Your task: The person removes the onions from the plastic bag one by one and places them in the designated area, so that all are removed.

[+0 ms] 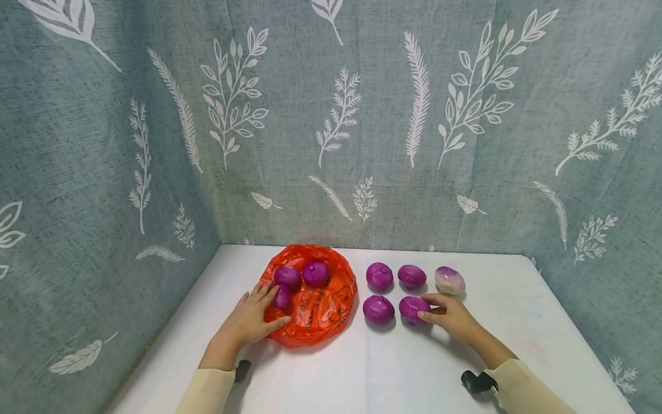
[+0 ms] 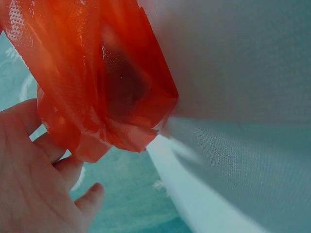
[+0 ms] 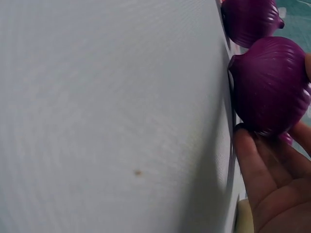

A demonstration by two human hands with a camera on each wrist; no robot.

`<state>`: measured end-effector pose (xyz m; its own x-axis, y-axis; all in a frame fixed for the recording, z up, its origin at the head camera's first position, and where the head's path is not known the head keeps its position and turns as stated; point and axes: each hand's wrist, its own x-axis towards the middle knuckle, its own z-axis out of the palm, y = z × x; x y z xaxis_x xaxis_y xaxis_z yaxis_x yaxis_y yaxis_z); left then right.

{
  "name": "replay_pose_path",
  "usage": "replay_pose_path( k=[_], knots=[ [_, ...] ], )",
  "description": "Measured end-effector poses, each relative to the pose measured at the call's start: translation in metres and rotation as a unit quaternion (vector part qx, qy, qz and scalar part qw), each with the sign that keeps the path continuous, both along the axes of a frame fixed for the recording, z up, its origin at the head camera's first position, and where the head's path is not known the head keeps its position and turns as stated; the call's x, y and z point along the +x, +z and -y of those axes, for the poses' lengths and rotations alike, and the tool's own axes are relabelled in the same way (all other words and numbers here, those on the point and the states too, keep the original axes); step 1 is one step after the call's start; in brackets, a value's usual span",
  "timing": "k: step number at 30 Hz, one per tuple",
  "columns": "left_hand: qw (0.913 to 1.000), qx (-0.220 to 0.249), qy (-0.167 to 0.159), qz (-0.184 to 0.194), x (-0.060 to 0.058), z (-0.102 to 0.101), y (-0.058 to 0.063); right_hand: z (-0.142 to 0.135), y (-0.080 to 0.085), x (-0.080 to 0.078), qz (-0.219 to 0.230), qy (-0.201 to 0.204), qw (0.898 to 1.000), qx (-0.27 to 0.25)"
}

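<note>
My left hand (image 1: pixel 251 319) rests on the left rim of a red plastic bag (image 1: pixel 318 332), fingers spread. The bag's mouth is open, and three purple onions (image 1: pixel 287 278) lie inside it. In the left wrist view, the fingers touch the outside of the bag (image 2: pixel 73 92). My right hand (image 1: pixel 452 317) grips a purple onion (image 1: pixel 411 310) between thumb and fingers, at the front of a group to the right of the bag. The right wrist view shows that onion (image 3: pixel 269 87) close to the white surface, with fingers around its side.
Next to the held onion sits another purple onion (image 1: pixel 378 310). Behind are two more, one round (image 1: pixel 380 276) and one wider (image 1: pixel 412 276), plus a pale, purple-topped onion (image 1: pixel 449 280). The white table (image 1: pixel 331 379) meets grey-green leaf-patterned curtains (image 1: pixel 341 218) at the back and sides.
</note>
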<state>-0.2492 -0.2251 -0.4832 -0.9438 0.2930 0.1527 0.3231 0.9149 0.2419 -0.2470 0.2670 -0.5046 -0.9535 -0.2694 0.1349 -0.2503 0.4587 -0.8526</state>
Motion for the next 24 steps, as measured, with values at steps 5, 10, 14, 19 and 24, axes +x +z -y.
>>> replay_pose_path(
  k=[5,10,14,19,24],
  knots=[
    [1.0,0.003,0.0,0.004,0.0,-0.001,0.0,-0.001,0.0,-0.001,-0.004,0.01,1.0,0.009],
    [1.0,-0.001,0.0,0.004,0.001,-0.002,0.0,-0.003,-0.002,-0.001,-0.003,0.013,1.0,0.022],
    [1.0,0.002,0.001,0.005,0.002,-0.003,0.001,-0.005,0.0,0.0,-0.008,0.014,0.999,0.034],
    [0.9999,0.0,0.006,0.013,0.001,-0.005,0.003,-0.008,0.007,0.0,-0.005,0.007,0.999,0.053],
    [0.9998,0.001,0.008,0.016,0.001,-0.006,0.005,-0.007,0.019,-0.002,-0.024,0.015,0.998,0.055]
  ],
)
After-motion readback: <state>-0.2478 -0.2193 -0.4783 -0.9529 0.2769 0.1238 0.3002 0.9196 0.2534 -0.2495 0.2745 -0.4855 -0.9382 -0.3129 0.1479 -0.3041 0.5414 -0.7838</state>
